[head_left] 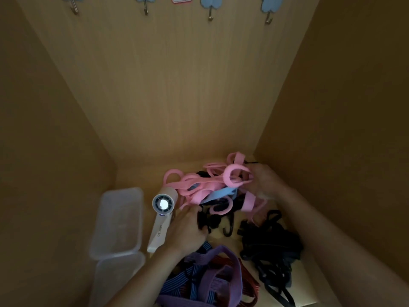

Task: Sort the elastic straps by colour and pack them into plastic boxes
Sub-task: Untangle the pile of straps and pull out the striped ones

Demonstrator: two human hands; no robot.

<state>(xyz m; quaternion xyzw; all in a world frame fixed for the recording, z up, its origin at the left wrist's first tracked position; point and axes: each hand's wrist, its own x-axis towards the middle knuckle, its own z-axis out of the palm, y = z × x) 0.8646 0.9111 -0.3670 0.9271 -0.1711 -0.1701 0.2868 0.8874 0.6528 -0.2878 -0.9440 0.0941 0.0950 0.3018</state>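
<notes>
Leftward, a white handheld fan (pixel 162 214) is lying between two clear plastic boxes (pixel 119 220) and the strap tangle. Pink straps (pixel 199 185) are heaping at the wooden back wall; the right hand (pixel 262 181) is pinching one, the left hand (pixel 188 231) closing on black straps (pixel 212 220).
</notes>
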